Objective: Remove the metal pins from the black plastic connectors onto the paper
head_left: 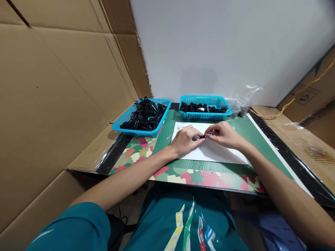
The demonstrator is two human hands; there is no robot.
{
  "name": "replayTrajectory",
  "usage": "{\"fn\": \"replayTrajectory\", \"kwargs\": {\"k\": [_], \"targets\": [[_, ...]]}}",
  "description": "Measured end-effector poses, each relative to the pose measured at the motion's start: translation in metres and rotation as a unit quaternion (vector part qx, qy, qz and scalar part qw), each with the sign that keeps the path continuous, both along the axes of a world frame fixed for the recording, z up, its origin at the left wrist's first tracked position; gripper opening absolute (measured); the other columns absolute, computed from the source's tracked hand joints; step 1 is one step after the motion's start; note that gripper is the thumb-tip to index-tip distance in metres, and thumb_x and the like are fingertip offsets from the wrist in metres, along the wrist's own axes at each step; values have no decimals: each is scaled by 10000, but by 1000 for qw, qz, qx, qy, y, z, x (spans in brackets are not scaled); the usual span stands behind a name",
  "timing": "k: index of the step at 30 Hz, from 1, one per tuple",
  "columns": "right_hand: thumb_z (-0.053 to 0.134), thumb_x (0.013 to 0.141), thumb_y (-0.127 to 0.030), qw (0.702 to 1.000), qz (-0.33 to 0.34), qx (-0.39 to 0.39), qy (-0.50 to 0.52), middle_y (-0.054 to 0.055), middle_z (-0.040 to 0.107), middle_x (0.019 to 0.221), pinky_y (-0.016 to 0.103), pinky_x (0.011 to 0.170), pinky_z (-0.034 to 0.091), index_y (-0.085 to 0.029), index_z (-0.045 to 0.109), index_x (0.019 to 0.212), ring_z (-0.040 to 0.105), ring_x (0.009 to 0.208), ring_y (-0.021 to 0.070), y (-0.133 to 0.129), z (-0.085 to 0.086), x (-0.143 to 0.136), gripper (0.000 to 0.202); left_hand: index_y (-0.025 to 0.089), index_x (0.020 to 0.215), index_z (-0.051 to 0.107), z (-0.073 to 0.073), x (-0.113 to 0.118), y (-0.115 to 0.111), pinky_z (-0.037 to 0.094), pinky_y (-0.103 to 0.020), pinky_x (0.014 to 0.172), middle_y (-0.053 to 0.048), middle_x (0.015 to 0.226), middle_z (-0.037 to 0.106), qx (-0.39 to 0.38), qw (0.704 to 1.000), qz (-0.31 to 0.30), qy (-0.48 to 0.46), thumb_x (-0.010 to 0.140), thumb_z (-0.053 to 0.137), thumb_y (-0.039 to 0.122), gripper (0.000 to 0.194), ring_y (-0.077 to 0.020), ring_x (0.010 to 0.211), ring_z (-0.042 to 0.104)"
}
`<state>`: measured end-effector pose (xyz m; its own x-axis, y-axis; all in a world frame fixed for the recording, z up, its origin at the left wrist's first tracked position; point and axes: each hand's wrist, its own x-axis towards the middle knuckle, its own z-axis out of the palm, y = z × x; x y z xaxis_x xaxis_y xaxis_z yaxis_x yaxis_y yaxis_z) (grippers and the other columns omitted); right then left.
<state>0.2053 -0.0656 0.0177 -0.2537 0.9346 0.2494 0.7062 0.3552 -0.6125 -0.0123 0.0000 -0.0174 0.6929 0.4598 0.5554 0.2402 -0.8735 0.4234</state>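
Observation:
My left hand is closed over the white sheet, gripping a small black part between thumb and fingers. A shiny, greyish bit shows at the part's left end, too small to name. From the right, my right hand pinches at the other end of the same part, fingertips almost touching my left ones. A thin metallic piece seems to show by the right fingers, but its kind is unclear. Beyond my left hand, small thin metal pieces lie scattered at the sheet's far left corner.
A blue basket heaped with black plastic parts stands at the left. Another blue basket with black parts stands at the back, beside a clear plastic bag. Cardboard walls flank the table. A yellow wire runs along the right.

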Motion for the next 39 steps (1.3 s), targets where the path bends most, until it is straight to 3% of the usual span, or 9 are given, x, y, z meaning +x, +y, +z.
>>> {"fn": "replayTrajectory", "kwargs": {"k": [10,18,30,39], "targets": [[621,841,-213,1000,17,12,1,19,617,613,293,579,314,-140,825,824,441,566,126,-1,0,-3,217,188,970,808,-2,0,1,522,-343,760,-47,899,803,19,1000,-2,4,931,776,280,104,-210,865,691],[675,772,-269,998,-8,-22,63,-33,413,547,295,544,233,-138,795,718,315,562,109,0,-3,-7,185,207,915,815,-1,0,-1,507,-331,723,-30,876,810,-4,1000,18,0,901,788,263,64,-194,795,700],[648,684,-269,989,-25,-77,121,-39,433,517,278,513,215,-151,687,589,319,534,96,3,-11,-12,157,200,921,833,-2,-1,-3,495,-327,711,-42,851,805,19,999,-6,37,929,728,251,117,-205,797,690],[684,699,-290,983,-12,-125,135,-21,536,520,267,502,253,-141,715,622,392,512,97,7,-16,-4,170,193,917,828,-3,0,-3,508,-325,721,-47,894,817,28,999,-10,43,912,755,234,84,-208,816,705]]}}
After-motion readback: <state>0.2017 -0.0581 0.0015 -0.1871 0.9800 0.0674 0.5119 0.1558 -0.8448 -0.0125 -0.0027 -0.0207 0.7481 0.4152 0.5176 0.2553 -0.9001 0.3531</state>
